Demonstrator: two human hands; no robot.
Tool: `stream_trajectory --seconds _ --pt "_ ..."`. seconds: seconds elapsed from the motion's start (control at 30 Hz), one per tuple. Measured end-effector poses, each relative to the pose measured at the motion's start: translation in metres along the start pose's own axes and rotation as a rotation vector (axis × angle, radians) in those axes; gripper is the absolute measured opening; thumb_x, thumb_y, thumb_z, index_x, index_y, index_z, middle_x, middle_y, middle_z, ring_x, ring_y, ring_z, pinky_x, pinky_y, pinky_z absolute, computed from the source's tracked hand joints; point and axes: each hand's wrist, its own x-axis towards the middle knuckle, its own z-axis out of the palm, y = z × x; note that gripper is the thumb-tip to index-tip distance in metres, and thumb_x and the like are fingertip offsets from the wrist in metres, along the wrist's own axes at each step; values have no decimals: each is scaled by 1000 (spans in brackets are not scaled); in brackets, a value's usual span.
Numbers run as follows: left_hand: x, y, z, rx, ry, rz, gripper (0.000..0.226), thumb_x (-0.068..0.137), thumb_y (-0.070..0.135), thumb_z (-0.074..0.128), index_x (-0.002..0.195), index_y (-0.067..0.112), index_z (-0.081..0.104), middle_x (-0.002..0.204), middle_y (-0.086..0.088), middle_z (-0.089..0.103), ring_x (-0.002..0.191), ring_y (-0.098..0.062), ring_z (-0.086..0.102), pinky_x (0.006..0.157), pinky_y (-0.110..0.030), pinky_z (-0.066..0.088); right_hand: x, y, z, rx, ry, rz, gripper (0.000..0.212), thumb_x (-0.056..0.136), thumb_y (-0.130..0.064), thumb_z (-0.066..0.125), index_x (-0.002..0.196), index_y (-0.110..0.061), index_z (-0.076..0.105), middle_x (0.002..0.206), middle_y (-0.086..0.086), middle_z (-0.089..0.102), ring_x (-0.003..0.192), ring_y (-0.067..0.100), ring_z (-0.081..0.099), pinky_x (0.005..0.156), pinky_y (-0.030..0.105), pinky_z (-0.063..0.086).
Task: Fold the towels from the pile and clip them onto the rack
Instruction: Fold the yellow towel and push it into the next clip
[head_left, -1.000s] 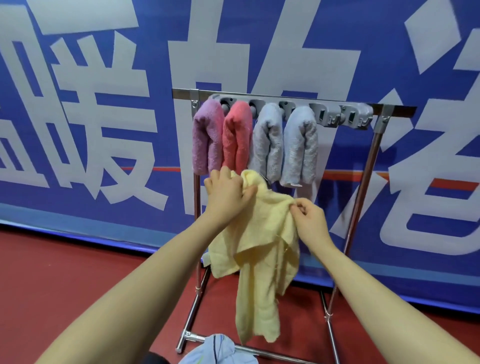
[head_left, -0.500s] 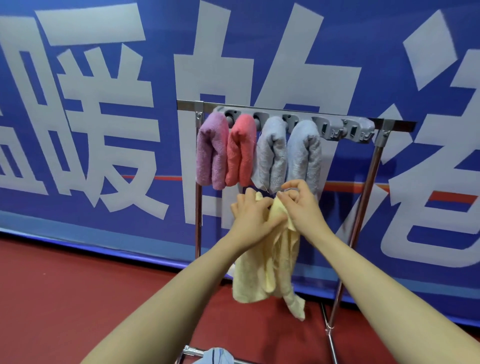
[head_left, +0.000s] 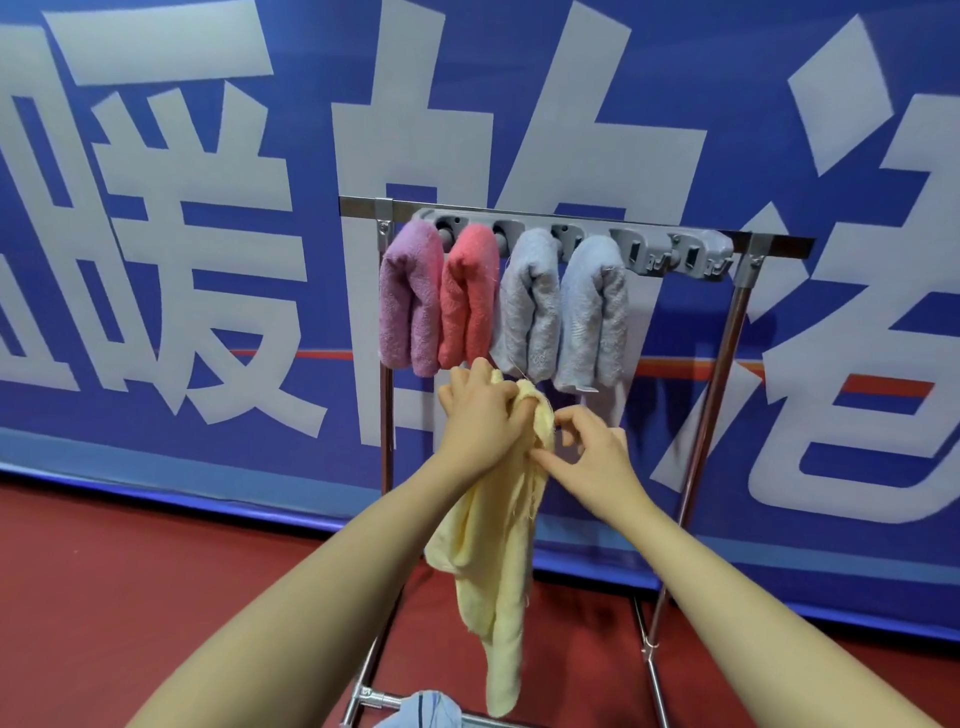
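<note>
A pale yellow towel (head_left: 491, 561) hangs bunched from my left hand (head_left: 480, 418), which grips its top in front of the rack. My right hand (head_left: 592, 457) is beside it, fingers apart, its thumb and fingertips touching the towel's right edge. The metal rack (head_left: 722, 374) carries a grey clip strip (head_left: 691, 254). Clipped along it from the left hang a purple towel (head_left: 410, 304), a pink towel (head_left: 467, 301), a grey towel (head_left: 530, 306) and a light blue towel (head_left: 592, 312), all folded. The clips at the strip's right end hold nothing.
A blue banner (head_left: 208, 260) with large white characters stands right behind the rack. The floor (head_left: 156, 597) is dark red. A blue and white cloth (head_left: 426, 709) of the pile lies at the rack's base, at the bottom edge of view.
My right hand has let go of the towel's top and dropped lower to its right edge. The towel now hangs longer and narrower from my left hand. The view has shifted down slightly.
</note>
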Motion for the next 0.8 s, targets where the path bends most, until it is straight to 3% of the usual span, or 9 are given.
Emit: stream_trajectory --seconds 0.07,0.2,0.3,0.37,0.47,0.57,0.67,0.8 --pt "-4 -4 0 26 -1 39 34 91 40 52 67 18 48 89 0 31 94 -22 31 74 -31 18 3 -3 4 -61 53 -17 8 83 -15 65 87 -21 63 67 -8 51 69 14 52 75 28 28" --pt "-11 -16 -5 39 10 49 38 87 48 44 80 15 62 87 1 35 88 -20 32 77 -34 26 9 -8 2 -2 189 177 27 87 -12 49 93 -27 71 64 -4 67 72 23 60 87 36 41" --pt "-14 -26 -9 26 -7 8 24 92 24 48 107 19 65 91 -2 46 96 -25 46 83 -33 26 14 -8 0 101 195 251 30 86 -8 48 93 -25 71 77 -5 71 83 19 62 93 44 43" --pt "-17 -32 -12 -16 -28 1 30 91 11 45 115 17 63 92 3 49 97 -22 53 84 -29 27 14 -7 2 251 158 277 27 87 -7 51 96 -23 70 86 -10 71 88 13 63 91 38 48" --pt "-21 -34 -15 -116 -40 57 28 90 8 49 113 15 63 86 11 46 88 -18 59 83 -33 39 12 -7 4 522 114 375 28 87 -1 51 102 -15 70 92 -4 70 89 9 65 76 20 50" --pt "-21 -30 -15 -177 -35 136 23 88 7 51 104 16 64 77 15 44 80 -13 55 77 -35 43 12 -9 9 476 -25 296 25 85 1 57 104 -9 69 99 -1 68 91 8 60 79 17 45" --pt "-17 -24 -14 -266 -43 168 22 83 9 49 98 14 63 77 11 48 78 -15 55 75 -42 46 13 -13 21 353 -216 206 33 78 -9 71 111 -12 65 102 -3 66 90 5 58 80 17 43" --pt "-16 -19 -16 -343 -101 179 22 84 7 55 103 14 61 81 4 56 80 -10 57 78 -38 48 19 -15 31 389 -152 208 21 80 -3 62 84 -23 68 71 -12 62 64 -3 53 71 23 42"
